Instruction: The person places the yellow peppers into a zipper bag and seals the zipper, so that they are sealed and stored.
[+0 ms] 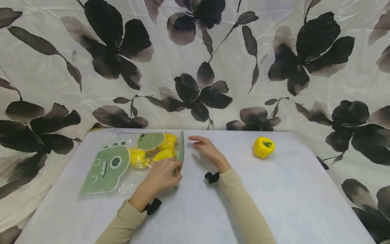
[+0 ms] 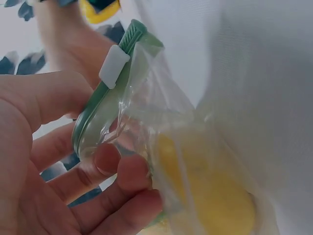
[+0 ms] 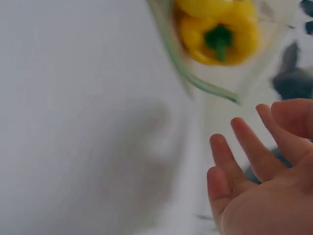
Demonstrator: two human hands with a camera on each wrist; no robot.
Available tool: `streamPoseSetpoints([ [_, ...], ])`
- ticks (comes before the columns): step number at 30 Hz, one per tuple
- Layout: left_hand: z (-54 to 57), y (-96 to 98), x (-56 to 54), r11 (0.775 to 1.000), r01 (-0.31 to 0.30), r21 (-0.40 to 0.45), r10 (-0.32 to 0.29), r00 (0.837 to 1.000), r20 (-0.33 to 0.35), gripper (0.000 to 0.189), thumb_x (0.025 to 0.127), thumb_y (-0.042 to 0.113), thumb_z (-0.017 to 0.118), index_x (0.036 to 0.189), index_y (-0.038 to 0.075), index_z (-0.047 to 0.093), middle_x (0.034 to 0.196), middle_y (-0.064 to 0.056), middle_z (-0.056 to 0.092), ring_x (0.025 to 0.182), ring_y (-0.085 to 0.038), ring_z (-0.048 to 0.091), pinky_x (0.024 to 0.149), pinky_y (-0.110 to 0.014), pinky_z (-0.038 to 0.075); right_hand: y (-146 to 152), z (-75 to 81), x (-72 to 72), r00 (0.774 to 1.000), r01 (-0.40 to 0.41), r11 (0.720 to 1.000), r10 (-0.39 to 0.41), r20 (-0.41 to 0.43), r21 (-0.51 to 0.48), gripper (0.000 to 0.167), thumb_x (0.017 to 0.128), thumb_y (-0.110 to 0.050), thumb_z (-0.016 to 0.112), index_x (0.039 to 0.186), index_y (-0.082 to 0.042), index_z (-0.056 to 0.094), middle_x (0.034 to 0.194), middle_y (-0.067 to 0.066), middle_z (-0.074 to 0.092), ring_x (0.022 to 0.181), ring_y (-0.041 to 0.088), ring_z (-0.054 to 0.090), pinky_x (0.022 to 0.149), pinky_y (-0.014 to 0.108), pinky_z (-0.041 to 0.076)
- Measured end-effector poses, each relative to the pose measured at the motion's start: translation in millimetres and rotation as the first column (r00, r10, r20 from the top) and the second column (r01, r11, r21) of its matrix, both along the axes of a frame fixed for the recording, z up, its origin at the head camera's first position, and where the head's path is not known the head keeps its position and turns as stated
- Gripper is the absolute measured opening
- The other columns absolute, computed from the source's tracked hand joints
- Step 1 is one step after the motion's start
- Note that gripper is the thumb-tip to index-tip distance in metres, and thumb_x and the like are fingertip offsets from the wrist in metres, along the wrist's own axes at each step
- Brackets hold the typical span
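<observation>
A clear zip bag printed with green cartoon shapes lies on the left of the table, with several yellow items inside. One of these is a yellow bell pepper with a green stem; another looks like a smooth yellow fruit. My left hand grips the bag's green zip edge near its front end, thumb on one side and fingers on the other. A white slider sits on that edge. My right hand hovers just right of the edge's far end, fingers extended, holding nothing.
Apart from the bag, a single yellow bell pepper sits toward the back right of the white table. Behind the table hangs a cloth with dark flowers. Each wrist wears a black camera mount.
</observation>
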State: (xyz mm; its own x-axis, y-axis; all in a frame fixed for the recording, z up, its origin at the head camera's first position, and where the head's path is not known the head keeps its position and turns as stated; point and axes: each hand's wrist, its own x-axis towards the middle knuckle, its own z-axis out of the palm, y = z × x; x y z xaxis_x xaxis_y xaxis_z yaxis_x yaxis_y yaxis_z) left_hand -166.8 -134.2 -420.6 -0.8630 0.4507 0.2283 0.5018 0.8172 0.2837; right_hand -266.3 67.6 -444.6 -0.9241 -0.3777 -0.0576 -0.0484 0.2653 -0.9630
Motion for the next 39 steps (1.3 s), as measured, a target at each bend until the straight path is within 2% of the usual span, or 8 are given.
streamPoseSetpoints([
  [7, 0.3, 2.5, 1.2, 0.999, -0.019, 0.041, 0.017, 0.999, 0.047, 0.015, 0.075, 0.009, 0.073, 0.075, 0.017, 0.059, 0.068, 0.008, 0.047, 0.058, -0.011, 0.043, 0.05, -0.028, 0.037, 63.6, 51.8, 13.4, 0.972, 0.115, 0.988, -0.091, -0.216, 0.102, 0.043, 0.097, -0.006, 0.053, 0.14, -0.006, 0.053, 0.146, 0.012, 0.049, 0.133, 0.037, 0.042, 0.109, 0.054, 0.029],
  [12, -0.5, 2.3, 1.5, 0.997, -0.031, 0.07, 0.027, 0.998, 0.06, 0.019, 0.076, 0.009, 0.075, 0.075, 0.018, 0.058, 0.068, 0.007, 0.047, 0.059, -0.01, 0.043, 0.051, -0.025, 0.037, 114.6, 73.1, 29.2, 0.879, 0.302, 0.947, -0.231, -0.417, 0.11, 0.041, 0.097, -0.006, 0.056, 0.138, -0.006, 0.055, 0.143, 0.013, 0.051, 0.131, 0.035, 0.043, 0.112, 0.058, 0.02],
  [17, -1.2, 1.6, 0.8, 0.995, -0.032, 0.096, 0.026, 0.998, 0.062, 0.021, 0.075, 0.008, 0.076, 0.074, 0.018, 0.057, 0.068, 0.007, 0.046, 0.058, -0.01, 0.042, 0.051, -0.025, 0.037, 156.7, 68.1, 41.6, 0.75, 0.555, 0.823, -0.435, -0.498, 0.118, 0.041, 0.096, -0.005, 0.058, 0.137, -0.006, 0.055, 0.142, 0.016, 0.051, 0.132, 0.036, 0.041, 0.112, 0.06, 0.018],
  [21, -2.2, 1.6, 0.3, 0.994, -0.029, 0.102, 0.022, 0.997, 0.069, 0.021, 0.075, 0.008, 0.076, 0.075, 0.018, 0.057, 0.068, 0.007, 0.045, 0.059, -0.01, 0.042, 0.051, -0.024, 0.037, 177.3, 53.1, 42.6, 0.714, 0.665, 0.724, -0.545, -0.439, 0.184, 0.047, 0.095, -0.01, 0.06, 0.141, -0.008, 0.051, 0.148, 0.015, 0.045, 0.136, 0.037, 0.035, 0.11, 0.059, 0.016],
  [26, -2.3, 1.7, 0.3, 0.994, -0.035, 0.101, 0.026, 0.996, 0.09, 0.02, 0.076, 0.008, 0.076, 0.076, 0.016, 0.058, 0.069, 0.005, 0.047, 0.059, -0.011, 0.043, 0.051, -0.024, 0.037, 192.4, 34.1, 38.7, 0.762, 0.646, 0.698, -0.569, -0.309, 0.309, 0.065, 0.092, -0.015, 0.066, 0.15, -0.006, 0.037, 0.158, 0.019, 0.027, 0.141, 0.044, 0.02, 0.11, 0.062, 0.015],
  [31, -2.0, 2.2, 0.3, 0.994, -0.034, 0.105, 0.023, 0.994, 0.103, 0.019, 0.077, 0.008, 0.076, 0.076, 0.015, 0.058, 0.07, 0.003, 0.047, 0.06, -0.011, 0.043, 0.052, -0.025, 0.037, 203.1, 17.7, 35.9, 0.834, 0.546, 0.757, -0.531, -0.15, 0.358, 0.071, 0.094, -0.019, 0.064, 0.153, -0.003, 0.029, 0.158, 0.023, 0.022, 0.142, 0.045, 0.02, 0.114, 0.059, 0.017],
  [35, -1.7, 2.8, 0.0, 0.994, -0.036, 0.105, 0.024, 0.993, 0.114, 0.019, 0.077, 0.008, 0.076, 0.076, 0.015, 0.058, 0.07, 0.003, 0.048, 0.061, -0.012, 0.044, 0.052, -0.025, 0.038, 208.9, 12.8, 36.1, 0.855, 0.515, 0.779, -0.499, -0.143, 0.357, 0.072, 0.094, -0.021, 0.066, 0.154, -0.004, 0.03, 0.156, 0.025, 0.024, 0.141, 0.044, 0.024, 0.114, 0.058, 0.019],
  [39, -1.5, 2.7, 0.3, 0.994, -0.043, 0.099, 0.03, 0.992, 0.122, 0.02, 0.077, 0.009, 0.076, 0.077, 0.016, 0.058, 0.071, 0.004, 0.048, 0.061, -0.012, 0.044, 0.053, -0.025, 0.039, 211.5, 13.3, 36.8, 0.864, 0.499, 0.769, -0.476, -0.163, 0.401, 0.074, 0.091, -0.023, 0.07, 0.153, -0.008, 0.033, 0.155, 0.027, 0.026, 0.139, 0.046, 0.026, 0.112, 0.061, 0.021],
])
